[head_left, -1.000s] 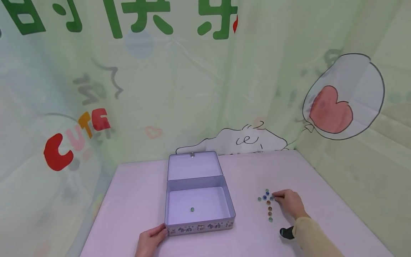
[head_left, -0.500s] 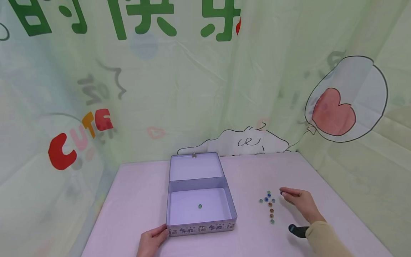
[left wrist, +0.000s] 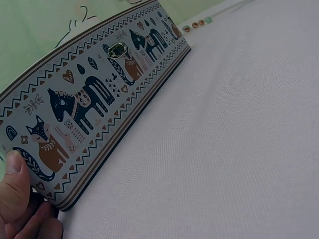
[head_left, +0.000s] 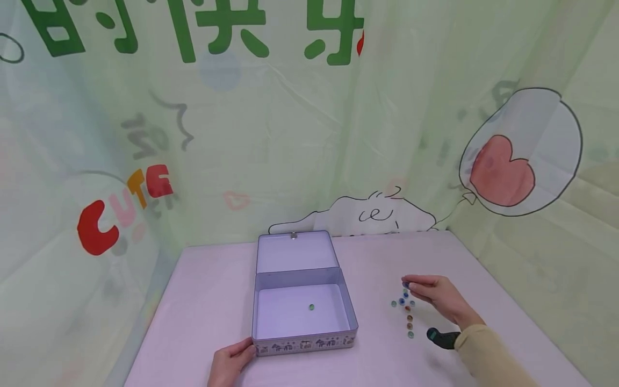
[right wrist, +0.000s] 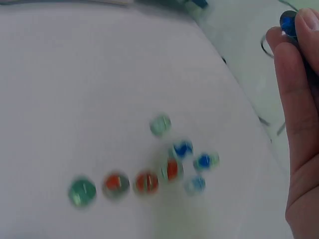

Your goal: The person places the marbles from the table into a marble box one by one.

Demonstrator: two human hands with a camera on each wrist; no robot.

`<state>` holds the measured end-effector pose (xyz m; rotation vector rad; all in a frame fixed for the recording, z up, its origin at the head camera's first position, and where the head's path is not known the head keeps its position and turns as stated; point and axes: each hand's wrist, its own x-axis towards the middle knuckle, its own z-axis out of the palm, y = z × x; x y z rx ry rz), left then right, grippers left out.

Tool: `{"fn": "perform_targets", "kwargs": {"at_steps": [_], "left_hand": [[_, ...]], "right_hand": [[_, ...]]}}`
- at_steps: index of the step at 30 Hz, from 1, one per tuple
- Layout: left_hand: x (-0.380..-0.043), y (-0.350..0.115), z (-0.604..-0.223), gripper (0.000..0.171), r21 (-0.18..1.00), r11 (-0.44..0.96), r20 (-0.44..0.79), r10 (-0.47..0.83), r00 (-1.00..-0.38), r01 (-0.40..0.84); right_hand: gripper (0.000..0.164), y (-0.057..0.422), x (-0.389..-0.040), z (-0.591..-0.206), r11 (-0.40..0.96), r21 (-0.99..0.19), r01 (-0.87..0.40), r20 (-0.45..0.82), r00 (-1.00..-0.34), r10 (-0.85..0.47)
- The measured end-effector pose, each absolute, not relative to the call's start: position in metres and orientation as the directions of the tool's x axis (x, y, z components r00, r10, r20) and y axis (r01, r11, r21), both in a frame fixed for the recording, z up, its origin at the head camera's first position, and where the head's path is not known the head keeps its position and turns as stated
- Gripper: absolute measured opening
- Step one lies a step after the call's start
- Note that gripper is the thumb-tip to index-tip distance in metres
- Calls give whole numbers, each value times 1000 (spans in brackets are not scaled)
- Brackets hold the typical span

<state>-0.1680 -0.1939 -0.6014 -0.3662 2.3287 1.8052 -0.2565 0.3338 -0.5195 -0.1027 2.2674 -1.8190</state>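
Note:
An open-lidded tin box (head_left: 304, 345) with a patterned front stands on the table. My left hand (head_left: 229, 363) grips its front left corner, thumb (left wrist: 16, 172) on the patterned front and the other fingers bent round the corner. Inside the box lies one green marble (head_left: 311, 307). Between thumb and fingertips my right hand (head_left: 442, 295) pinches a dark blue marble (right wrist: 287, 22), raised near the far end of a cross-like layout of marbles. That layout has orange marbles (right wrist: 146, 182) in a row, a green marble (right wrist: 82, 192) at the near end, and blue marbles (right wrist: 183, 149) further along.
The box lid (head_left: 297, 252) leans back behind the box. A pale printed curtain (head_left: 290, 134) closes off the table's back and sides. A black strap-like piece (head_left: 442, 338) sticks out by the right sleeve (head_left: 488, 352).
From beside the layout my right hand drew back to the right, blue marble in its fingertips, then came left over the layout's far end. The green marble in the box rolled rightward.

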Motion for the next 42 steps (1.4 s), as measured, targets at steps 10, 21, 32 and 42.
{"fn": "perform_targets", "kwargs": {"at_steps": [10, 21, 32, 42], "left_hand": [[-167, -193, -601, 46, 931, 263, -237, -88, -967, -252], [-175, -185, -597, 42, 913, 293, -264, -109, -958, -285], [-173, -184, -595, 37, 906, 279, -290, -138, -947, -318], [-171, -189, -598, 39, 893, 293, -313, -138, -940, -341]], "right_hand": [[39, 246, -283, -509, 354, -935, 20, -122, -955, -269], [30, 181, -306, -497, 400, -913, -79, -122, -883, -453], [23, 167, -309, -493, 460, -883, -91, -160, -864, -477], [25, 166, -306, -492, 454, -888, -77, -150, -884, -442]]}}
